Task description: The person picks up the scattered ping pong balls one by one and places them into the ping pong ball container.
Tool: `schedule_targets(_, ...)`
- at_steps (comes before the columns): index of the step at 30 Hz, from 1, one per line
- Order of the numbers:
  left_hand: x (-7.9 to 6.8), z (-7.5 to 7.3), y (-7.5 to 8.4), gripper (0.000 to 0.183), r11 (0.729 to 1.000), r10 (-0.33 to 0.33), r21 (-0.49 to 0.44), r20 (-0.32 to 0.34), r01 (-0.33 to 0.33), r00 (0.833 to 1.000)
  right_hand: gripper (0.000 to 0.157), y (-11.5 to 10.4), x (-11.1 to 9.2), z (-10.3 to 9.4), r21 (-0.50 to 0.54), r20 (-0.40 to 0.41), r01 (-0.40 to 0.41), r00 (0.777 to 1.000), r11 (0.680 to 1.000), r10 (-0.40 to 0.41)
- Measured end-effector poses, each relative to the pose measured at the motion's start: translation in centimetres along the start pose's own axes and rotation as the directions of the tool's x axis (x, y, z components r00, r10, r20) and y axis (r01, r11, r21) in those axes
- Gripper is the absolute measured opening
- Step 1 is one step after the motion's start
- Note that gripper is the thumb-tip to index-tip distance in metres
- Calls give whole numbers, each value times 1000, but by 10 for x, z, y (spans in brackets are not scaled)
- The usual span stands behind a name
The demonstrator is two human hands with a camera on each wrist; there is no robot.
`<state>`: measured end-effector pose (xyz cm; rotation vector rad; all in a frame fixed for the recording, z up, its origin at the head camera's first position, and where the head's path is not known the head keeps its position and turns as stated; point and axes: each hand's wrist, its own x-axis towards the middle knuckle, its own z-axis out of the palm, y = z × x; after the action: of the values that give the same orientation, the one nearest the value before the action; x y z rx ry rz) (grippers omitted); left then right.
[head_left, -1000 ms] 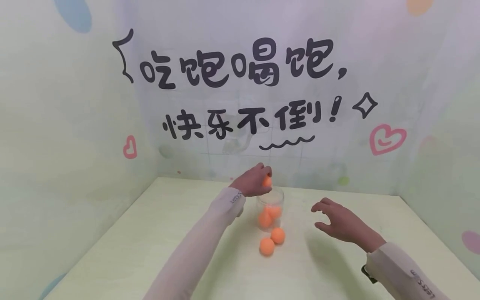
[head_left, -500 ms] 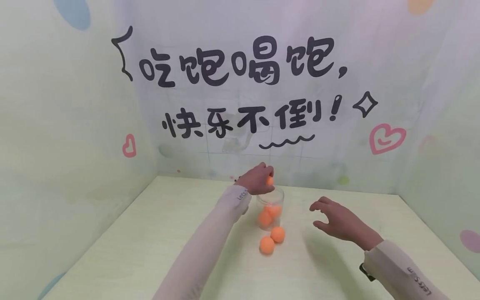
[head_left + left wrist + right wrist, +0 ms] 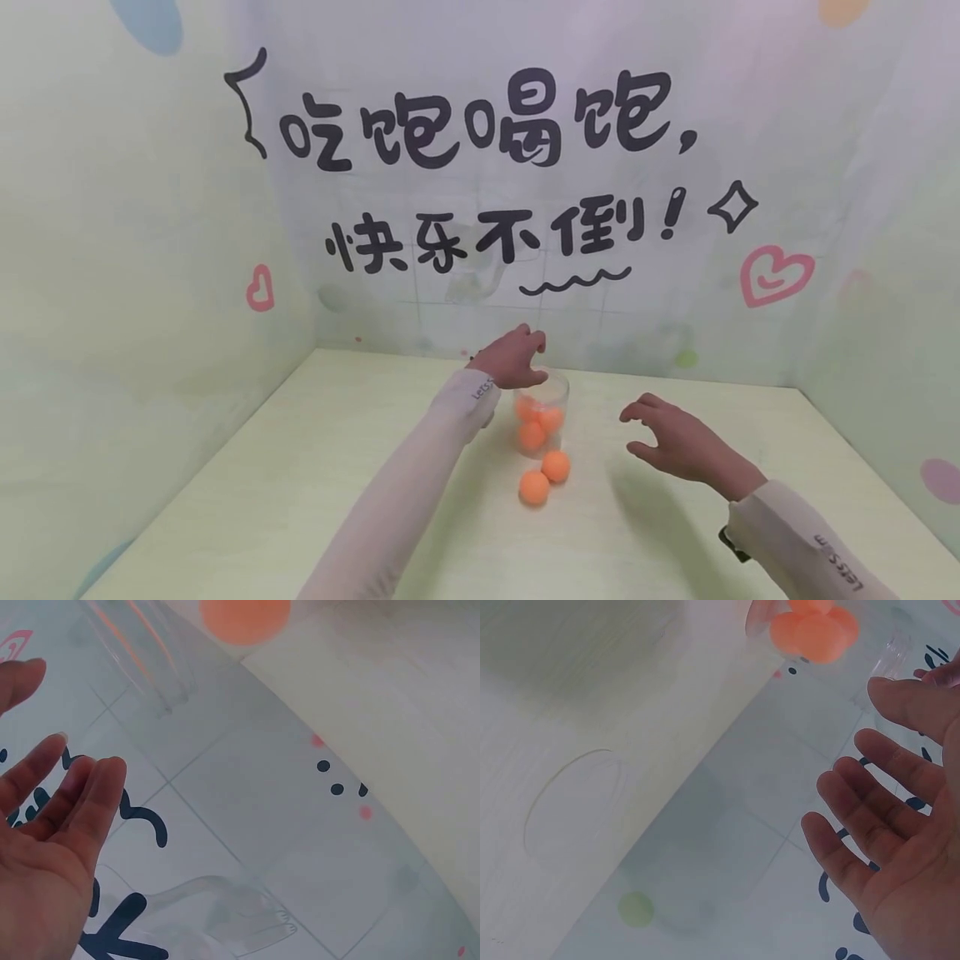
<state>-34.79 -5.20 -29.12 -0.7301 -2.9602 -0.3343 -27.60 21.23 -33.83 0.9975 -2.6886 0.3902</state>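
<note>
Over the mouth of a clear cylindrical jar [image 3: 564,400], my left hand [image 3: 512,358] holds its thumb and fingers spread apart with nothing between them. Several orange balls [image 3: 532,434], like ping-pong balls, lie inside the jar. In front of it two more orange balls [image 3: 534,487] rest side by side on the table. My right hand [image 3: 678,440] hovers to the right of the jar, fingers loosely bent and holding nothing. In the left wrist view the left hand [image 3: 56,832] shows relaxed fingers near the clear jar wall [image 3: 142,652]. The right wrist view shows the right palm [image 3: 900,847] bare.
The pale table [image 3: 285,500] meets a printed back wall [image 3: 420,325] close behind the jar. Walls stand to the left and right as well. A dark band [image 3: 735,543] shows at the right sleeve's cuff.
The orange ball that my left hand pinched over the jar has been let go and now lies inside with the others. Before that, the left hand shifted slightly right; the right hand hardly moved.
</note>
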Motion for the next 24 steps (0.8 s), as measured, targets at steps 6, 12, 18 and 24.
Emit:
schedule_targets(6,-2,-2,0,36,1000,-23,-3,31,23,999,25,-1,-1,0,-4,-4,-8,1000,1000,8)
schedule_targets(12,-3,-4,1,37,1000,-6,-8,30,6,1000,25,-2,-3,0,0,4,-23,1000,1000,23)
schedule_targets(18,-5,-7,3,37,1000,0,12,20,-1,1000,25,-2,-2,2,5,18,-21,1000,1000,20)
schedule_targets(24,-7,-7,1,37,1000,-5,18,13,4,1000,25,-2,-3,5,-1,23,-26,999,1000,26)
